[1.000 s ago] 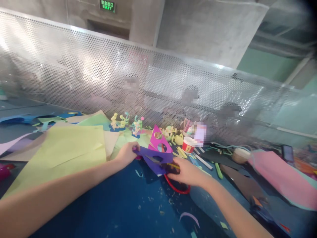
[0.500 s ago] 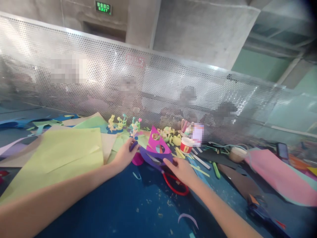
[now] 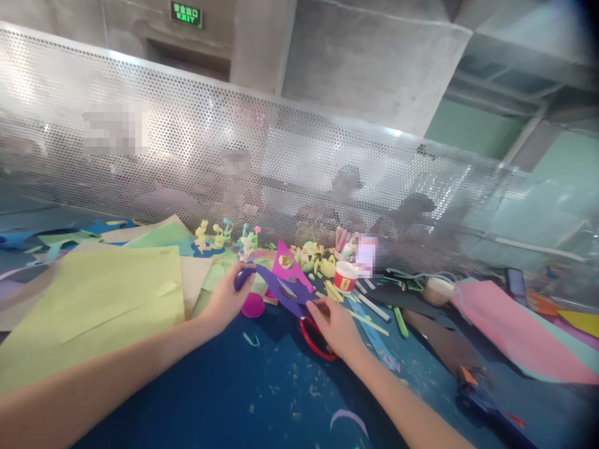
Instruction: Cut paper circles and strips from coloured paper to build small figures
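A purple sheet of paper point(image 3: 296, 303) with a cut opening stretches between my two hands above the blue table. My left hand point(image 3: 227, 296) pinches its curled left end. At the right end, the thumb and fingers of my right hand point(image 3: 339, 327) are closed on the paper. Below that hand shows a red loop point(image 3: 314, 348), like a scissors handle; whether the hand touches it I cannot tell. Behind the purple sheet is a magenta paper triangle point(image 3: 281, 254) with holes cut in it. A magenta disc point(image 3: 253, 305) lies near my left hand.
Yellow-green sheets point(image 3: 121, 287) cover the left side. Small paper figures point(image 3: 202, 237) stand at the back, near a red-and-white cup point(image 3: 345, 279). A blue ruler point(image 3: 374, 337), pink paper point(image 3: 515, 324) and a dark tool point(image 3: 486, 399) lie right. A perforated metal screen point(image 3: 187, 143) rises behind.
The purple paper has turned and tilted between my hands, showing more of its face. My right hand has moved slightly, covering part of the red loop. The view has shifted a little.
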{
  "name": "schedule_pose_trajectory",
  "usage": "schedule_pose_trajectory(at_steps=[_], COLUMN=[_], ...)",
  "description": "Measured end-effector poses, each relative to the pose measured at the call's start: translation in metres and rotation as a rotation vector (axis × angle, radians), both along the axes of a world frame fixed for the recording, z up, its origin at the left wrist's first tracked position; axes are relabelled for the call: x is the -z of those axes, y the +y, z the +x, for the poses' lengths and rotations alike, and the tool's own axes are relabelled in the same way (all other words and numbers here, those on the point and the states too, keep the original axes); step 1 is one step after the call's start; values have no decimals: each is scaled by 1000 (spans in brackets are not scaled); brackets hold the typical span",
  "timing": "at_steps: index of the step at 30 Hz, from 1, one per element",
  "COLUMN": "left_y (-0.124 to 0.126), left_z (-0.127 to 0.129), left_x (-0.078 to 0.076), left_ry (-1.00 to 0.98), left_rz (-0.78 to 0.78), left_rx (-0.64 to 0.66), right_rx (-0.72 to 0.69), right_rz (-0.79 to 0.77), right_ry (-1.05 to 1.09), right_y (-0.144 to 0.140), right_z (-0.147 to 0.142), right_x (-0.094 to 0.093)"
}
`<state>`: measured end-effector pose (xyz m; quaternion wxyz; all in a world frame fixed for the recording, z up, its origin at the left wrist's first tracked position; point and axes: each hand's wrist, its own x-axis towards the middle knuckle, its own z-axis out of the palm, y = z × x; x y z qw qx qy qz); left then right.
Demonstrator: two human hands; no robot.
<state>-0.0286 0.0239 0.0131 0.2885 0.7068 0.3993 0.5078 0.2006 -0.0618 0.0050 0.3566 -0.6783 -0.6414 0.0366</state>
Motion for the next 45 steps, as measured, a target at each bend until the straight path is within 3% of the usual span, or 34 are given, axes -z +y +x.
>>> schedule_pose_trajectory(at_steps=[6,15,22,28,32,36,42,45], left_y=[0,5,-4,-21,-21,-15,-8,6], left_z=[-1,-2,2,2,2,4,3,7], left_x=[-2,0,-2,-9,-10,-4,1,-4], left_ry=[-53,-140,-87,28,76,150,226,285], left_rz=[82,108,123,283,379,249,155,21], left_rx=[-92,-174,-25,159,102,40,106,145], right_rx=[4,-151,-98,-96,-45,11,-7,-35], right_rz=[7,-48,82,71,88,102,77,66], right_ry=[41,30,55,103,134,183,150,135], right_y=[-1,-5,-4,6,12,17,21,23], right_z=[5,3,4,10,19,28,32,32], right_x=[-5,-6,-6,5,11,18,26,27])
